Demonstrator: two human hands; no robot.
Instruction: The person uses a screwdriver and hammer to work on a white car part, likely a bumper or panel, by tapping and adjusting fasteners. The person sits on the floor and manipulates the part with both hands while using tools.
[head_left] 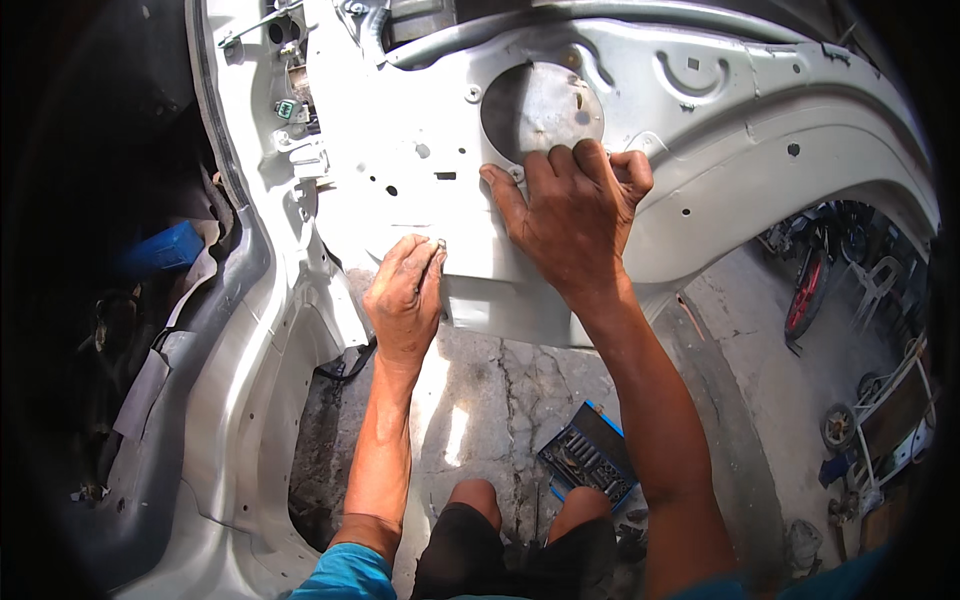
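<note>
A silver-white car body panel (400, 100) stretches across the upper part of the view. My left hand (403, 300) is pinched at its lower edge, thumb against fingers. A tiny shiny piece shows at the fingertips, too small to name. Higher and to the right, my right hand (575, 215) grips the lower rim of a large round hole (505, 115) in the panel. Its fingers bend over the rim and their tips are hidden. The right thumb rests on the metal beside a small round fastener (516, 173).
A blue socket-set case (590, 455) lies open on cracked concrete near my knees. Left, the silver door frame (225, 400) curves down past a dark interior holding a blue box (165, 248). Beyond the wheel arch stand a red-rimmed wheel (805, 290) and a white plastic chair (878, 285).
</note>
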